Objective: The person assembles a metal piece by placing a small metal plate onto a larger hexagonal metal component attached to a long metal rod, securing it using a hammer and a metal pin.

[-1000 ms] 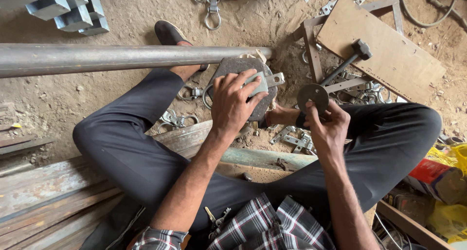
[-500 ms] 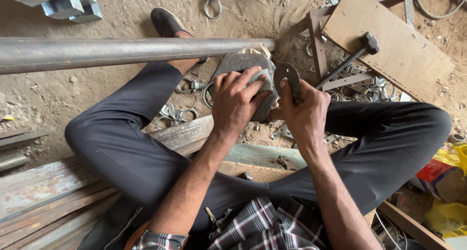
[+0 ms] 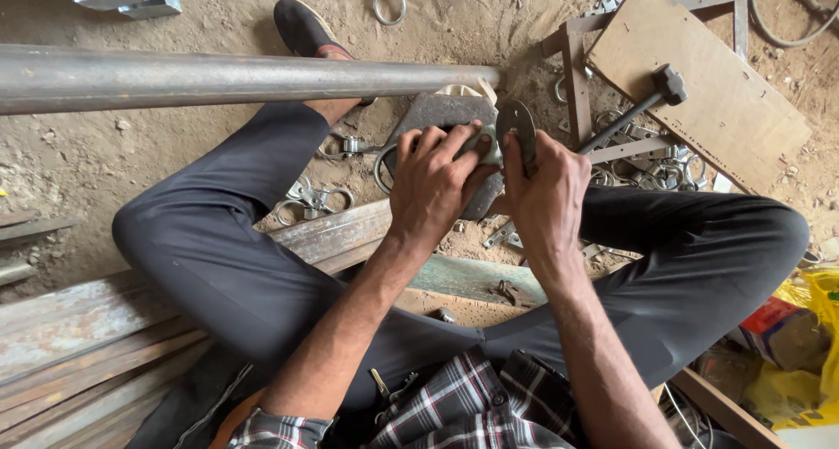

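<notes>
Metal disc (image 3: 517,126) pinched in right hand (image 3: 546,196) fingers (image 3: 516,165), left hand (image 3: 433,183) on plate (image 3: 437,113).

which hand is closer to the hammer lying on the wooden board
Right. The right hand, holding a round metal disc, sits just left of the hammer. The left hand rests on a flat metal plate, farther left.

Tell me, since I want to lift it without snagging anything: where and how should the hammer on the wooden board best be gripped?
Grip the hammer around the middle of its slim straight handle, coming from above. It lies flat and slanted across the edge of the wooden board, head up on the board, and the handle's lower end runs into the metal clutter, so that end looks harder to reach.
</notes>
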